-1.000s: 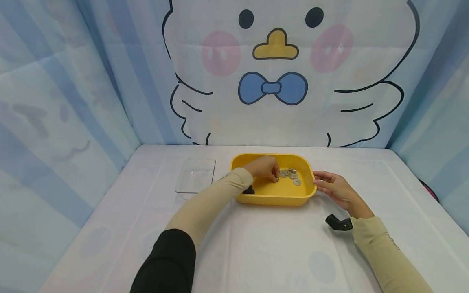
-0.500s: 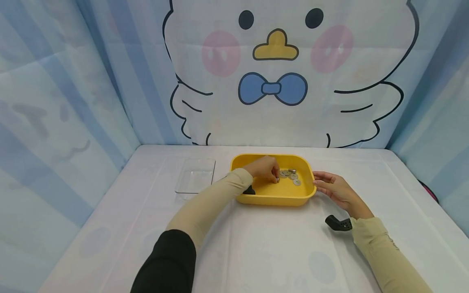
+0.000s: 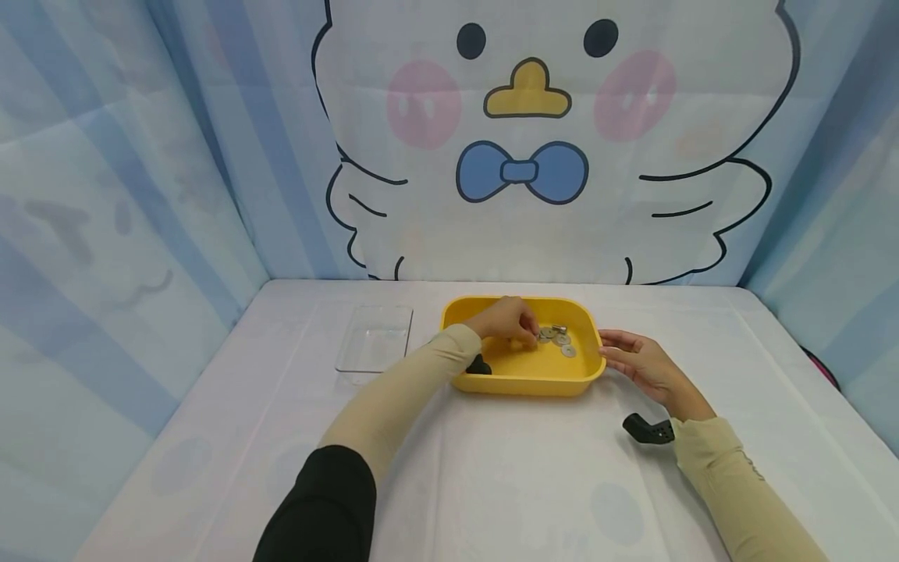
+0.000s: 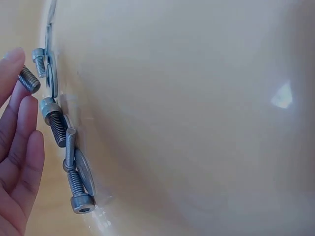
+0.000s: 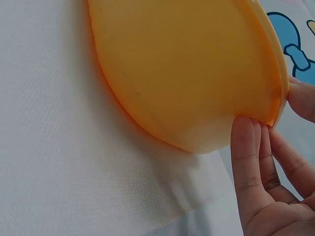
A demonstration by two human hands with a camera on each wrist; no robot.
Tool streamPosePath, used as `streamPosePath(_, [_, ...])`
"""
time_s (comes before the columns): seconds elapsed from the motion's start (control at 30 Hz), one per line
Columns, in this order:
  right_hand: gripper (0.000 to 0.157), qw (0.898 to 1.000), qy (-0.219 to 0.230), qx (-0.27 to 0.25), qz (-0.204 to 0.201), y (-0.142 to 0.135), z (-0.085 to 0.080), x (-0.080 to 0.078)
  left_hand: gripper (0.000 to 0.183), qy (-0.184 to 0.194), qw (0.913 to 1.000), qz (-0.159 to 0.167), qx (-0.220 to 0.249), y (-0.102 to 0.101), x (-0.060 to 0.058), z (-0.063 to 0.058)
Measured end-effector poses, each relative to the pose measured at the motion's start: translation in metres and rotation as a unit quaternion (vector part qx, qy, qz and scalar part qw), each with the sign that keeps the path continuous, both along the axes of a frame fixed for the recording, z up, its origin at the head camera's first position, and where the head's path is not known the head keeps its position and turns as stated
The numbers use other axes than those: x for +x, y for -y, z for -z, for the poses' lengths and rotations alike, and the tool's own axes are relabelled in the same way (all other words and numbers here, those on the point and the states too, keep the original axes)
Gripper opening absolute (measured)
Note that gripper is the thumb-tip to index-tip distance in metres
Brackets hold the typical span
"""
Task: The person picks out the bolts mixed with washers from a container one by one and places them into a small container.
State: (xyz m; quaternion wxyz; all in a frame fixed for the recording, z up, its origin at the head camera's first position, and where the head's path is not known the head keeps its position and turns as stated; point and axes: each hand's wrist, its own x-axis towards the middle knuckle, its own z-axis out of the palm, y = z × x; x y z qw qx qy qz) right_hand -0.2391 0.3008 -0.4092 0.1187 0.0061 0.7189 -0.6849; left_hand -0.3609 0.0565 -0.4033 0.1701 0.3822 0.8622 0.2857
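Note:
My left hand (image 3: 511, 318) reaches inside a yellow tray (image 3: 520, 385) at the back of the table. In the left wrist view its thumb and fingers pinch a screw (image 4: 31, 81), threaded end showing and head hidden by the fingers. Right beside those fingers, several socket-head screws (image 4: 81, 202) and flat washers (image 4: 84, 172) lie in a loose row. The head view shows washers (image 3: 568, 351) near the tray's right half. On that end, my right hand (image 3: 648, 370) touches the tray from outside, straight fingers (image 5: 246, 157) against the wall with the thumb at the rim.
A clear plastic box (image 3: 374, 337) stands left of the tray, behind my left forearm. Black camera mounts stick out at both wrists, the right one (image 3: 648, 428) just above the white tablecloth (image 3: 520, 484). A printed curtain (image 3: 520, 234) hangs along the table's back edge.
My left hand has shifted slightly right inside the tray, closer to the washers. The right hand and the tray stay where they were.

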Motion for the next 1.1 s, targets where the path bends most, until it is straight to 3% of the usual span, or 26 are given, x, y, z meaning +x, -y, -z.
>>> streamPosePath(0.13, [0.064, 1.0, -0.001, 0.015, -0.001, 0.0, 0.0, 0.0, 0.016, 0.003, 0.9999, -0.009, 0.013, 0.0, 0.002, -0.003])
streamPosePath(0.33, [0.051, 1.0, 0.003, -0.001, 0.005, -0.001, 0.002, 0.0, 0.016, 0.006, 0.999, -0.026, 0.035, 0.0, 0.003, -0.003])
streamPosePath(0.7, [0.065, 1.0, -0.002, -0.004, -0.005, 0.001, 0.0, 0.0, 0.016, 0.021, 0.9934, -0.049, 0.102, 0.004, 0.009, -0.011])
streamPosePath(1.1, [0.062, 1.0, 0.003, -0.015, 0.003, 0.001, 0.0, 0.0, 0.017, 0.037, 0.9883, -0.046, 0.141, 0.009, 0.014, -0.033])
